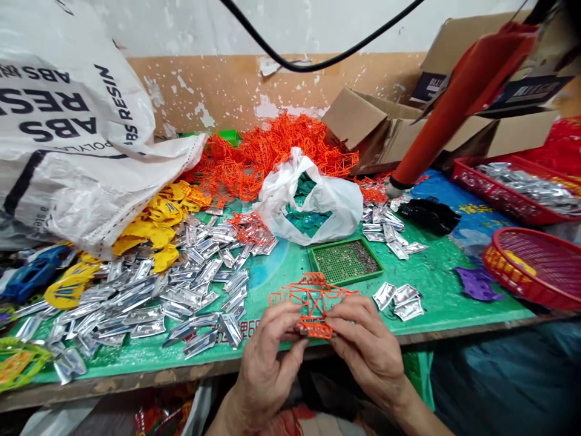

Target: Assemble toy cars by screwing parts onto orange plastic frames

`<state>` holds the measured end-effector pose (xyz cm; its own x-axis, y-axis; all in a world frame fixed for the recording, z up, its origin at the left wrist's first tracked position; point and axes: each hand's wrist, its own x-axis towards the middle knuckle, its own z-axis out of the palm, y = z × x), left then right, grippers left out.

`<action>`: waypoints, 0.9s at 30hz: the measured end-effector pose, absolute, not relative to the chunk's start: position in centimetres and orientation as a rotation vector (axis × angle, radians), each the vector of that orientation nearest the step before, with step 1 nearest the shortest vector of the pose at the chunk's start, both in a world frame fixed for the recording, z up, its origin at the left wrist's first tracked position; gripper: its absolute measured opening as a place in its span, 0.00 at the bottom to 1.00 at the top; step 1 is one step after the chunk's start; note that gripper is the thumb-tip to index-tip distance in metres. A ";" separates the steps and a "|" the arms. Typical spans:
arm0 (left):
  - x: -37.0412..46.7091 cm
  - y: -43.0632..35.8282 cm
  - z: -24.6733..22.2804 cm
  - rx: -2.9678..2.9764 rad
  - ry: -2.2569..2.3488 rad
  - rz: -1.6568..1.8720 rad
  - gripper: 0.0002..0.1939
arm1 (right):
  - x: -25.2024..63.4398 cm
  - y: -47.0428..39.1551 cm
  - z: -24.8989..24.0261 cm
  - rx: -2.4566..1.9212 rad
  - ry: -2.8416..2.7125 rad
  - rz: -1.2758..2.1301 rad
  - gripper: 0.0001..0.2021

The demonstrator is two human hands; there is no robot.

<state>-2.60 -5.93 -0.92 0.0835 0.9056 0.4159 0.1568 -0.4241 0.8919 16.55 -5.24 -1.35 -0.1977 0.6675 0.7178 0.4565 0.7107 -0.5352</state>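
Note:
An orange plastic lattice frame (313,297) is held up at the table's front edge, between both hands. My left hand (272,351) pinches its left lower part, fingers closed on it. On the other side, my right hand (370,345) grips the right lower part, thumb and fingers closed. Just beyond the frame lies a green tray (347,261) with small grey bits inside. A few shiny silver plates (403,300) rest to the right of my right hand. Many more silver plates (200,290) are spread to the left.
Orange frames (272,151) are heaped at the back, behind a white plastic bag (290,212) of green pieces. Yellow parts (154,224) lie beside a large white sack (68,151). An orange power tool (463,109) hangs at right, near red baskets (531,278) and cardboard boxes (363,121).

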 end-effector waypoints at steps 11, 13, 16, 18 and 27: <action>-3.1 -5.8 -1.1 1.847 1.008 1.428 0.26 | 16.4 -5.6 -1.8 -0.869 -1.832 0.206 0.11; -3.1 -5.8 -1.2 1.837 0.996 1.445 0.25 | 16.4 -5.5 -1.8 -0.868 -1.840 0.201 0.12; -3.2 -5.7 -1.3 1.926 0.987 1.482 0.22 | 16.3 -5.4 -2.0 -0.862 -1.871 0.195 0.12; -3.2 -5.6 -1.4 2.048 0.953 1.496 0.20 | 16.3 -5.3 -2.1 -0.847 -1.890 0.185 0.12; -3.1 -5.6 -2.1 2.239 1.015 1.374 0.13 | 16.4 -5.1 -2.2 -0.840 -1.911 0.119 0.10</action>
